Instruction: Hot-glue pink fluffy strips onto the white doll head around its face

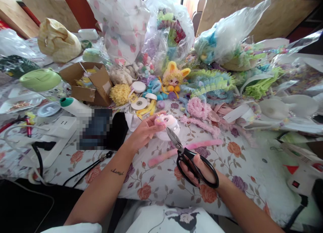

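My left hand (145,130) is closed round a small doll head (169,120) with a pale face and pink hair, raised over the table. A whitish rounded piece (168,133) shows just below the head; whether it is joined on, I cannot tell. In my right hand (198,169) are black-handled scissors (180,147), my fingers through the loops. Their blades point up and left, the tips beside the doll head. Under the scissors, a fuzzy pink strip (161,158) lies slantwise on the flowered tablecloth (161,182).
A yellow bunny-eared doll (173,79), a pink yarn bundle (199,108) and ribbon spools (139,103) stand beyond my hands. A cardboard box (88,81), phone (117,130) and power strip (54,139) are on the left. At far right is a glue gun (301,165).
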A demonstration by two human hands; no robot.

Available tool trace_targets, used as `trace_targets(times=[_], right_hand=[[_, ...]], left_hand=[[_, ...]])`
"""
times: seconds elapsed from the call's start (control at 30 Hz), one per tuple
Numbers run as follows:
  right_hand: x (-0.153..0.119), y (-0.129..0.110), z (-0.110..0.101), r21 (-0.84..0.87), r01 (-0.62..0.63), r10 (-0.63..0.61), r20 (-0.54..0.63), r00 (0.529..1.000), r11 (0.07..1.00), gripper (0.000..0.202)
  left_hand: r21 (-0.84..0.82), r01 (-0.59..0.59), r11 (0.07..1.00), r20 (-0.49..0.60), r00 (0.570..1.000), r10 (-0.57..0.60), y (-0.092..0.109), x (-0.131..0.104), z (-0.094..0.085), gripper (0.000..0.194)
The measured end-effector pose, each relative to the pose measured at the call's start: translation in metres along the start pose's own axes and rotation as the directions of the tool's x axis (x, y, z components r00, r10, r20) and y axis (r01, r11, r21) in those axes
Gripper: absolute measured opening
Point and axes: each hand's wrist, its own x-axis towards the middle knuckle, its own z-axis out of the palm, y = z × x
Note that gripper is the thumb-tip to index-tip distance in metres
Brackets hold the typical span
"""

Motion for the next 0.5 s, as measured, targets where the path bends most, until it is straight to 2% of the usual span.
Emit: trace_targets(times=[0.3, 0.5], right_hand=[[0.0001, 0.0047, -0.0044, 0.012, 0.005, -0.005, 0.038, 0.999, 1.000, 0.063], [-0.0011, -0.0026, -0.0010, -0.016, -0.002, 0.003, 0.025, 1.000, 1.000, 0.065]], left_hand=[[-0.020, -0.001, 1.000, -0.022, 1.000, 0.000, 0.0007, -0.0005, 0.0021, 0.055], [-0.004, -0.025, 1.000, -0.031, 0.999, 0.025, 0.0018, -0.0012, 0.0047, 0.055]])
